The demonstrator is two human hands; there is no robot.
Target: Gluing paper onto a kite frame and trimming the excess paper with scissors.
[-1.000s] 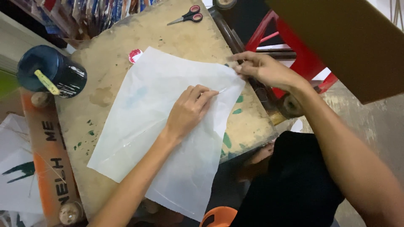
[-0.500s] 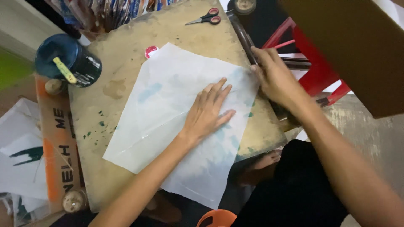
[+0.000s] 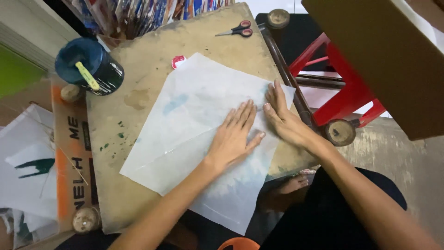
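Both hands lie flat on a large white sheet (image 3: 194, 134) spread across the worn bench (image 3: 138, 92). The left hand (image 3: 235, 136) presses palm down near the sheet's middle, fingers spread and pointing toward the far side; its grip is released, holding nothing. The right hand (image 3: 283, 115) rests just beside it on the sheet's right part, close to the bench's right edge, fingers also stretched out flat, nothing clasped. The two hands sit close together, thumbs nearly touching.

The sheet lies at an angle, one corner toward the far side, and its near corner hangs over the bench's near edge. Faint blue smudges show on it.

At the far left of the bench stands a dark blue pot (image 3: 90, 65) with a yellow stick (image 3: 88, 76) in it. A small red lid (image 3: 178, 61) lies just beyond the sheet's far corner. Scissors (image 3: 237, 31) with red handles lie at the far edge, well apart from the hands. A red stool (image 3: 342, 92) stands to the right of the bench. A cardboard box (image 3: 384, 60) fills the far right.
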